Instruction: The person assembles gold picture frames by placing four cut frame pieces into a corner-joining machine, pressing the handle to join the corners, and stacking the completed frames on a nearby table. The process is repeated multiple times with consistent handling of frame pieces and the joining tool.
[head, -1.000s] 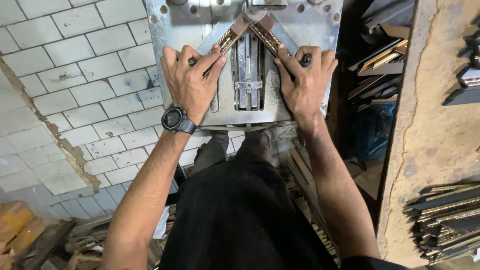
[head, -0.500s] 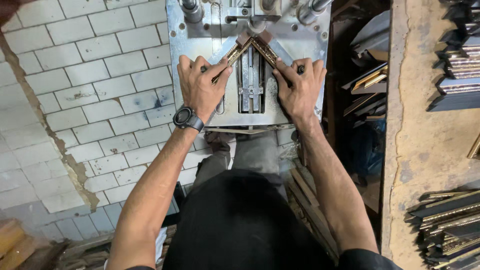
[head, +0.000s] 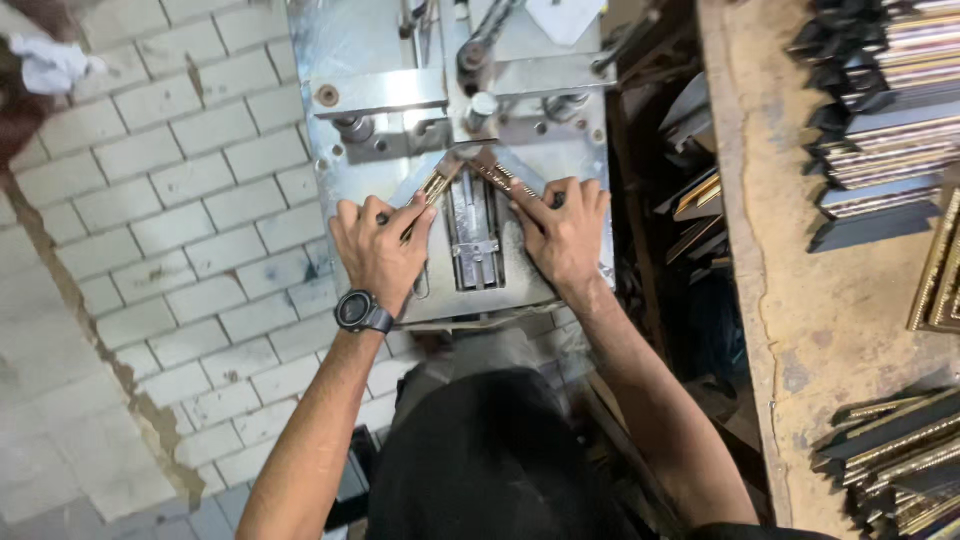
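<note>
1. While the person stands over the metal machine plate (head: pixel 350 70), the left hand (head: pixel 380 255), watch (head: pixel 358 311) on its wrist, presses flat on the left moulding strip (head: pixel 432 190), fingers closed over it, likely to stop it sliding
2. At 3 o'clock from it, the right hand (head: pixel 562 235) pins the right moulding strip (head: pixel 500 178) the same way
3. Toward 12 o'clock the two strips meet in a mitred corner, just below the clamp head (head: pixel 478 105)
4. Far at 2 o'clock, more frame mouldings (head: pixel 880 130) lie stacked on the wooden desk (head: pixel 800 300)

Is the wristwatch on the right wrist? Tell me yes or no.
No: the black wristwatch sits on the left wrist, just behind the left hand pressing a frame strip on the machine.
</note>
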